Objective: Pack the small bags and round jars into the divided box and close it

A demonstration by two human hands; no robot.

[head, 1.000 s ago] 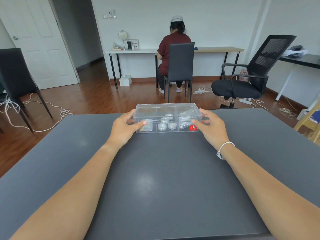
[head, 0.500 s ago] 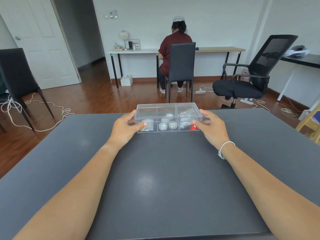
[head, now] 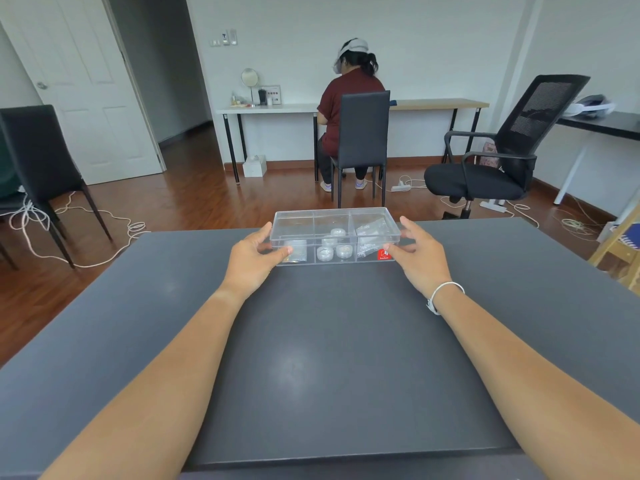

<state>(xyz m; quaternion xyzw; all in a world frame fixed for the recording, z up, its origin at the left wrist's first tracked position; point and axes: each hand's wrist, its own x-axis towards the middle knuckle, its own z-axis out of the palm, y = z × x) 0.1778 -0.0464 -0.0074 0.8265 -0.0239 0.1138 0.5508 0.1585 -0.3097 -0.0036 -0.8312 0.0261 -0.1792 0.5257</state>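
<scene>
The near part of the dark table is crossed only by the two forearms, which reach out toward its far edge. There the clear divided box sits with its lid on, and everything to be packed is seen through the plastic: a small bag in the left compartment, four round jars in the middle one, and more small bags in the right one.

What has changed is the contact. Half a second ago both hands were pressed against the ends of the box; now the right hand has been drawn back with its fingers spread, and it appears clear of the box, or only brushing the corner by the red label. The left hand has loosened too, though its thumb and fingertips are kept at the left end (whether real pressure remains cannot be told).

From this it is judged that the closing has been finished and the box is being let go, so little or nothing is left of the task. Beyond the table, a seated person faces a desk at the far wall.
</scene>
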